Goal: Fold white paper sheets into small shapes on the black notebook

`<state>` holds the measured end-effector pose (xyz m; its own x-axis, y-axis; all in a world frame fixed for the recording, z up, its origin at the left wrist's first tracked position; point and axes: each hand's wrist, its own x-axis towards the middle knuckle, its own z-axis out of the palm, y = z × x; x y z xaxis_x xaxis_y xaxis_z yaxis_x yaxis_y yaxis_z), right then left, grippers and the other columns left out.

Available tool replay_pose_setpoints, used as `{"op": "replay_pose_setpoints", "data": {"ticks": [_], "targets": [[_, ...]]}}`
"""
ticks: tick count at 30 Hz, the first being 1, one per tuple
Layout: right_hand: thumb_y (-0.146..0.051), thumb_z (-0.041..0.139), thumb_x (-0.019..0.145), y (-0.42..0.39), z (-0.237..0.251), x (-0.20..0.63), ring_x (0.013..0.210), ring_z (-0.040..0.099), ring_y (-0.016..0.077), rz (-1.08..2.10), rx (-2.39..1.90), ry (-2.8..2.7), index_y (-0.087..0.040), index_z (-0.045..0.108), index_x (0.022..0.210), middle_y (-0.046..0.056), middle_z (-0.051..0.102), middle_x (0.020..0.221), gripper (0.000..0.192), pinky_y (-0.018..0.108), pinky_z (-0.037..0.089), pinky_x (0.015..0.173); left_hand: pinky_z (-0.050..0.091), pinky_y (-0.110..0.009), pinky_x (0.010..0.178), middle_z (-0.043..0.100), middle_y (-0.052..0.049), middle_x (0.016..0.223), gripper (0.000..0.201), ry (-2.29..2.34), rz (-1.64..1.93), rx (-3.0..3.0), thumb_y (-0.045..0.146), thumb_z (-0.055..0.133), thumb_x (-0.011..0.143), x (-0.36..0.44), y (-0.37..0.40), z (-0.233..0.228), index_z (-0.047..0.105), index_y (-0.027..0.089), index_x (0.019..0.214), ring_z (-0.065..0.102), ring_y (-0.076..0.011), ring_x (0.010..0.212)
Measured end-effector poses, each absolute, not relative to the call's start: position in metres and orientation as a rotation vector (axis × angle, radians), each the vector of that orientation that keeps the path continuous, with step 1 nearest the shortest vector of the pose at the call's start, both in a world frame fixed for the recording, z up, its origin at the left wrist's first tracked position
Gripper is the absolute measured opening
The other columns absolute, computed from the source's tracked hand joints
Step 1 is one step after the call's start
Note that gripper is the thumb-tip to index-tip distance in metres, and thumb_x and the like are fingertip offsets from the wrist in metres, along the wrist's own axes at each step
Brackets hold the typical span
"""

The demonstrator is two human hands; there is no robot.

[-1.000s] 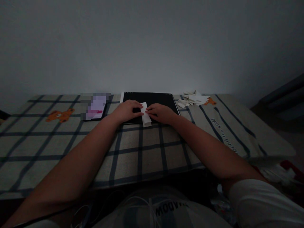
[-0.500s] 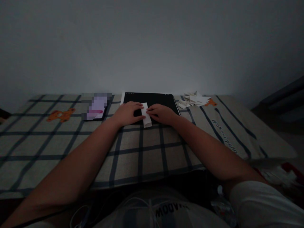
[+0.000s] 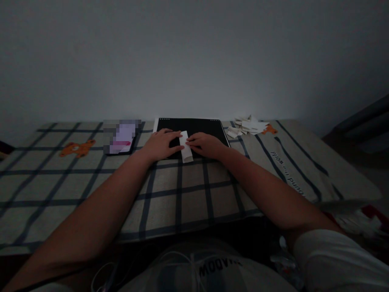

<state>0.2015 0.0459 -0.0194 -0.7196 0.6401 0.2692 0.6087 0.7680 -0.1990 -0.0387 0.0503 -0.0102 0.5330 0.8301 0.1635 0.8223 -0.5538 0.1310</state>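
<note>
A narrow strip of folded white paper [image 3: 185, 142] lies over a black sheet or board [image 3: 194, 125], its near end reaching past the board's front edge. My left hand [image 3: 161, 145] holds the strip's left side, thumb low and fingers higher up, touching the edge. From the other side, my right hand [image 3: 206, 145] pinches the strip's right edge with bent fingers pressed together. The fingertips of both hands are close to each other on the paper. How many layers the fold has cannot be made out in the dim light.
A lit phone [image 3: 124, 138], partly pixelated, rests to the left. Several folded white paper pieces [image 3: 251, 125] are heaped at the right. A checked cloth [image 3: 194, 194] covers the table, with a plain wall [image 3: 194, 61] behind. A clear plastic bottle [image 3: 285, 261] stands below the front edge.
Both hands stay on the paper strip with almost no movement. The whole view has shifted very slightly.
</note>
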Motion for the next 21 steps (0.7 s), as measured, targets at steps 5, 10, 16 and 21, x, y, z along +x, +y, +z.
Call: {"op": "replay_pose_setpoints", "data": {"ticks": [5,10,16,21], "targets": [[-0.025,0.051,0.103,0.0464,-0.0208,0.2011,0.120,0.064,0.0248,0.120,-0.944,-2.644,-0.015,0.074,0.125,0.015,0.071,0.129,0.034,0.041,0.049,0.105,0.045,-0.049,0.106,0.066,-0.010,0.140,0.046,1.524,0.469,2.686,0.047,0.054,0.098,-0.0336,0.0520,-0.0156,0.065,0.022,0.135,0.056,-0.0326,0.129],[-0.024,0.052,0.102,0.0476,-0.0253,0.2028,0.122,0.063,0.0245,0.140,-0.904,-2.606,-0.017,0.075,0.124,0.015,0.070,0.130,0.032,0.042,0.049,0.106,0.043,-0.049,0.108,0.066,-0.009,0.140,0.040,1.460,0.544,2.797,0.044,0.052,0.100,-0.0321,0.0482,-0.0137,0.070,0.021,0.126,0.055,-0.0311,0.130],[-0.022,0.049,0.102,0.0477,-0.0247,0.2033,0.124,0.060,0.0273,-0.046,-0.941,-2.589,-0.014,0.075,0.122,0.014,0.072,0.129,0.033,0.045,0.046,0.108,0.047,-0.046,0.102,0.073,-0.007,0.122,0.038,1.227,0.545,2.870,0.045,0.048,0.101,-0.0332,0.0475,-0.0099,0.078,0.024,0.114,0.061,-0.0285,0.118],[-0.022,0.049,0.103,0.0515,-0.0261,0.2050,0.128,0.058,0.0281,-0.037,-1.045,-2.559,-0.016,0.073,0.128,0.012,0.070,0.136,0.035,0.047,0.046,0.108,0.047,-0.046,0.104,0.073,-0.008,0.127,0.039,1.186,0.513,2.828,0.046,0.050,0.100,-0.0325,0.0511,-0.0152,0.078,0.024,0.117,0.062,-0.0284,0.119]]}}
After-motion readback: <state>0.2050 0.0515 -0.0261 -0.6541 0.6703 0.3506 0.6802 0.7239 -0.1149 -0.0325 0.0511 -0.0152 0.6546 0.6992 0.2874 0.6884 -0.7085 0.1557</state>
